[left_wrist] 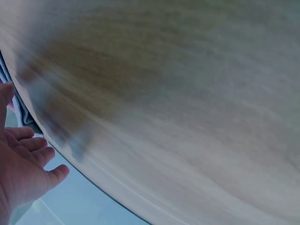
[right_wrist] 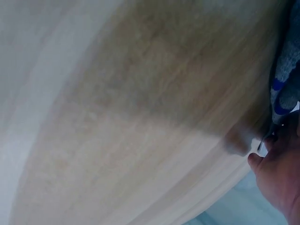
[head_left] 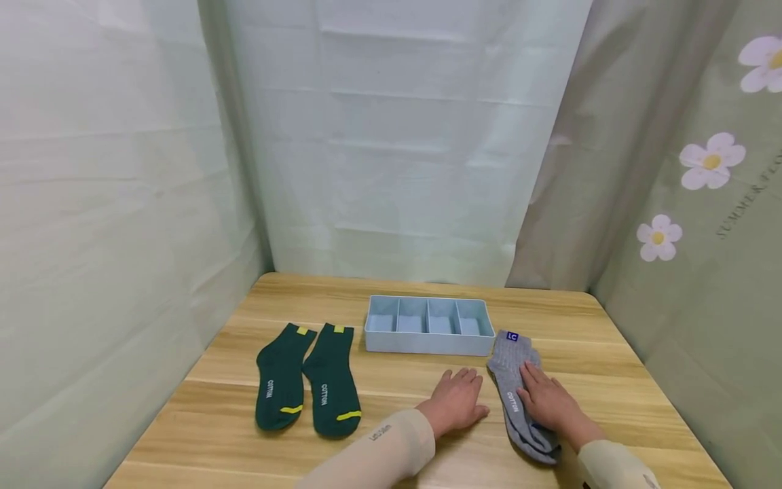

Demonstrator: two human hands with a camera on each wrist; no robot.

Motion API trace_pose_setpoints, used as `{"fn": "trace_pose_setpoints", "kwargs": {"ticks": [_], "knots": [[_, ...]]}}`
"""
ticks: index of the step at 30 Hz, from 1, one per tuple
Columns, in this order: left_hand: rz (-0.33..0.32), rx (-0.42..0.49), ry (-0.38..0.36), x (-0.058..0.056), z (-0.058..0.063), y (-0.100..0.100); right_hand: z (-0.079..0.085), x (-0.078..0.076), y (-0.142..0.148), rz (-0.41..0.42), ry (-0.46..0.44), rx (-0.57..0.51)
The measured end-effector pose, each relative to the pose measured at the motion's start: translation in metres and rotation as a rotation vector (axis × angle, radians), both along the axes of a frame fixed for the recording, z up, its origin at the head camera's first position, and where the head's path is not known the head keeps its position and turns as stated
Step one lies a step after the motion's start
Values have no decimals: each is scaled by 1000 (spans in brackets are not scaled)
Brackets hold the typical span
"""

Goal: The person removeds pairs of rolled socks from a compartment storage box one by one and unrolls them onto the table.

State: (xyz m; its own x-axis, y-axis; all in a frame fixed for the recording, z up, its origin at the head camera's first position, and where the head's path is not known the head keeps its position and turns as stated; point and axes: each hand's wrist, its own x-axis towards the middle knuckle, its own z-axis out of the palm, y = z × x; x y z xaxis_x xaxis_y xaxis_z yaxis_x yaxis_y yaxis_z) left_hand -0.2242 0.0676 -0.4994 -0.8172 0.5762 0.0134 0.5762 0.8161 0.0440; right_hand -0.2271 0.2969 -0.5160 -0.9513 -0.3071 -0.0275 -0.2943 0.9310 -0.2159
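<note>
A pair of grey socks (head_left: 516,387), one laid over the other, lies at the right of the table, with a blue LC label at the cuff. My right hand (head_left: 546,399) rests on these socks with its fingers extended. To their left, my left hand (head_left: 455,402) is over the bare wood, fingers straight and holding nothing. In the left wrist view the left hand (left_wrist: 23,168) shows with its fingers spread. The right wrist view has the right hand (right_wrist: 281,171) beside the grey socks (right_wrist: 287,77) at the edge of the picture.
A light blue box (head_left: 427,343) with several compartments stands behind the hands. Two dark green socks (head_left: 280,380) with yellow marks lie side by side on the left of the wooden table (head_left: 201,421). Pale curtains (head_left: 391,136) hang around the table.
</note>
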Motion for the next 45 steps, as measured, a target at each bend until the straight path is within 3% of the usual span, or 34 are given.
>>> {"fn": "trace_pose_setpoints", "kwargs": {"ticks": [4,8,13,22,31,40,45], "knots": [[-6,14,-16,-3,-1,2,-1,2,4,-16,48,-71],[-2,30,-29,-6,-3,3,1,3,5,-104,84,-154],[5,53,-20,-9,-5,5,5,3,6,-209,51,-208],[-2,67,-11,-11,-10,8,7,0,2,-272,57,-260],[-10,63,-4,-10,-9,9,13,-3,-3,-427,24,-353],[-11,59,-9,-10,-8,9,17,-2,-10,-530,7,-451],[-6,57,-21,-11,-10,10,17,0,-10,-560,20,-444]]}}
